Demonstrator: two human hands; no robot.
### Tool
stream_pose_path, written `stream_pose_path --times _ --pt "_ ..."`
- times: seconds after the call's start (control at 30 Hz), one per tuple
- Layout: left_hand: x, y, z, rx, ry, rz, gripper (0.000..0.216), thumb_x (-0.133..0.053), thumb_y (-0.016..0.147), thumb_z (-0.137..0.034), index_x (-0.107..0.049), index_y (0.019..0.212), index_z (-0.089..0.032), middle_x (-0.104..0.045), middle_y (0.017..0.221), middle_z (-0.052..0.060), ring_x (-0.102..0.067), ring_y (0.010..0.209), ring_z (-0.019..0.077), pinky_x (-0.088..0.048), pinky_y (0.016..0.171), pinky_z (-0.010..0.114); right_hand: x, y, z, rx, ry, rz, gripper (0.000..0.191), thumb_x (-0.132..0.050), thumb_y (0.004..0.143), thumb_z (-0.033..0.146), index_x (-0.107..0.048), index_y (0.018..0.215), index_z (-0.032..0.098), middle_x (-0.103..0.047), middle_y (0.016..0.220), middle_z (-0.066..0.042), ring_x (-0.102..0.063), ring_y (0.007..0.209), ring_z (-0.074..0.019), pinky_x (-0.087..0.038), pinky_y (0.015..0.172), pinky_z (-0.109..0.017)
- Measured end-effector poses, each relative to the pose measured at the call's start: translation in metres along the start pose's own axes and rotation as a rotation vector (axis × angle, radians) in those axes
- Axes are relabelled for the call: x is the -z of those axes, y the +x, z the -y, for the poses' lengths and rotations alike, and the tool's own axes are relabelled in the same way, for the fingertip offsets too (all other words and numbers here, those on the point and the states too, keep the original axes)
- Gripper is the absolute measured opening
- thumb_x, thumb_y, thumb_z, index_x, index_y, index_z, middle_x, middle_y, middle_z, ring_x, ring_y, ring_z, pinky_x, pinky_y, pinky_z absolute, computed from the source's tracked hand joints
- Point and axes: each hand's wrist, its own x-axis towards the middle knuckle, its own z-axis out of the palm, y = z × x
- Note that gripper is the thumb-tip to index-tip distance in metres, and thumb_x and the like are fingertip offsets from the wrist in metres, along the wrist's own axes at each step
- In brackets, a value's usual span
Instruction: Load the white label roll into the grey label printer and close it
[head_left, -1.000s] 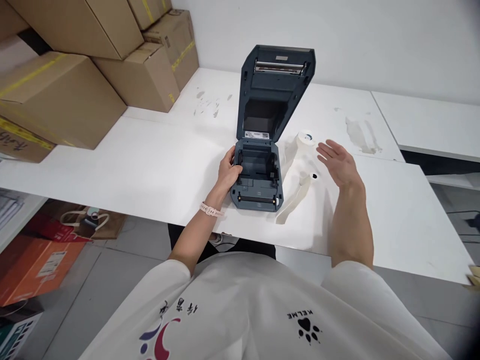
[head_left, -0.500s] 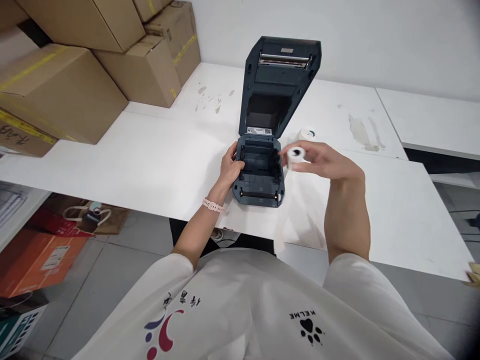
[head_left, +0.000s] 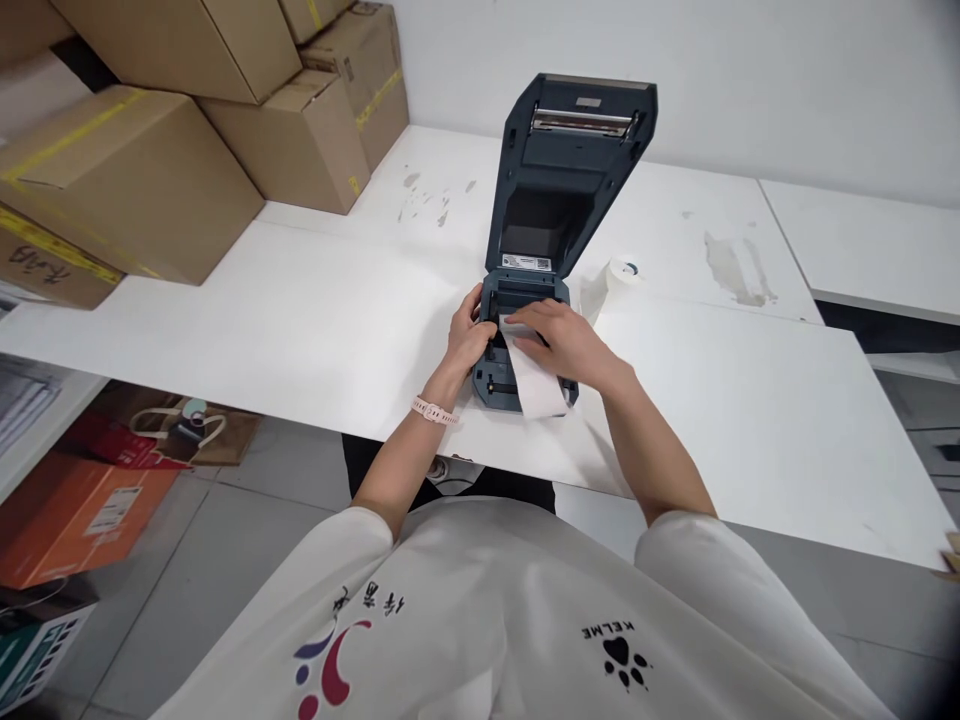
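A dark label printer point(head_left: 498, 388) stands on the white table with its lid point(head_left: 546, 235) raised. My left hand point(head_left: 471, 335) grips the printer's left side, thumb over the inner edge and fingers around the outside. Inside the bay, my right hand point(head_left: 566, 342) holds a roll of white label paper point(head_left: 536, 385), mostly hidden under the fingers. The roll's loose strip hangs forward over the front of the printer. Right of the printer a second white roll point(head_left: 621, 275) lies on the table.
Cardboard boxes point(head_left: 150, 180) are stacked at the table's back left. The white table point(head_left: 337, 320) has its front edge close to my body. An orange box point(head_left: 82, 515) and bags are on the floor at left. A white wall point(head_left: 712, 90) stands behind.
My right hand has moved left with the paper roll, from beside the printer into its open bay. The strip now lies across the printer's front. My left hand stays on the printer.
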Motion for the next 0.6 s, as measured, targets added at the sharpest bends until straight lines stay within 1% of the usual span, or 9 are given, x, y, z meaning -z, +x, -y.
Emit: stream_pose_path --times 0.1,0.17,0.23,0.33,0.43,0.47,0.53,0.6 --pt "0.0 -0.001 0.003 0.014 -0.02 0.014 0.098 -0.057 0.058 -0.012 -0.047 0.154 -0.023 -0.051 0.164 0.008 -0.052 0.147 0.0331 -0.048 0.119 0.046 -0.01 -0.041 0.016 0.01 0.097 -0.161 0.035 -0.049 0.106 0.031 -0.073 0.127 0.017 -0.077 0.129 -0.013 -0.07 0.116 -0.0308 -0.057 0.098 -0.047" --pt "0.0 -0.001 0.006 0.015 -0.053 0.029 0.097 -0.06 0.06 -0.013 -0.044 0.156 -0.024 -0.047 0.167 0.007 -0.047 0.152 0.032 -0.044 0.123 0.044 -0.021 -0.064 0.028 0.011 0.083 -0.215 0.035 -0.049 0.108 0.034 -0.072 0.13 0.019 -0.074 0.138 -0.012 -0.069 0.127 -0.0302 -0.055 0.107 -0.05" --pt "0.0 -0.001 0.008 0.02 -0.085 0.048 0.098 -0.063 0.062 -0.016 -0.04 0.157 -0.026 -0.043 0.17 0.006 -0.042 0.156 0.031 -0.04 0.125 0.043 -0.034 -0.079 0.04 0.006 0.021 -0.243 0.039 -0.049 0.109 0.037 -0.068 0.138 0.019 -0.067 0.15 -0.012 -0.062 0.14 -0.0304 -0.05 0.116 -0.053" --pt "0.001 0.001 0.012 0.043 -0.109 0.07 0.101 -0.067 0.064 -0.019 -0.036 0.159 -0.03 -0.039 0.172 0.004 -0.039 0.157 0.0307 -0.038 0.127 0.044 -0.049 -0.089 0.05 0.009 -0.074 -0.256 0.054 -0.051 0.108 0.048 -0.055 0.152 0.018 -0.056 0.16 -0.014 -0.053 0.15 -0.0307 -0.044 0.123 -0.055" --pt "0.002 0.002 0.013 0.067 -0.112 0.081 0.102 -0.069 0.064 -0.02 -0.035 0.16 -0.033 -0.038 0.172 0.003 -0.04 0.157 0.0307 -0.038 0.126 0.044 -0.057 -0.091 0.053 0.027 -0.122 -0.254 0.08 -0.054 0.1 0.066 -0.039 0.163 0.018 -0.048 0.166 -0.017 -0.047 0.155 -0.0328 -0.038 0.126 -0.056" --pt "0.003 0.002 0.013 0.073 -0.107 0.084 0.103 -0.07 0.064 -0.02 -0.035 0.16 -0.033 -0.038 0.172 0.003 -0.04 0.156 0.0306 -0.038 0.126 0.044 -0.059 -0.091 0.053 0.032 -0.135 -0.25 0.087 -0.054 0.098 0.07 -0.035 0.165 0.019 -0.046 0.167 -0.017 -0.045 0.155 -0.0336 -0.037 0.126 -0.057" --pt "0.003 0.003 0.013 0.073 -0.092 0.089 0.104 -0.071 0.064 -0.021 -0.034 0.161 -0.033 -0.039 0.172 0.004 -0.04 0.157 0.0307 -0.038 0.126 0.043 -0.061 -0.091 0.052 0.031 -0.161 -0.243 0.088 -0.054 0.098 0.07 -0.03 0.167 0.021 -0.044 0.168 -0.017 -0.044 0.156 -0.0335 -0.036 0.126 -0.056" --pt "0.003 0.003 0.013 0.061 -0.08 0.086 0.105 -0.071 0.064 -0.022 -0.032 0.162 -0.03 -0.04 0.171 0.005 -0.038 0.157 0.031 -0.037 0.126 0.043 -0.062 -0.092 0.052 0.027 -0.181 -0.242 0.081 -0.056 0.101 0.062 -0.029 0.167 0.022 -0.044 0.169 -0.015 -0.045 0.155 -0.0323 -0.036 0.125 -0.054"
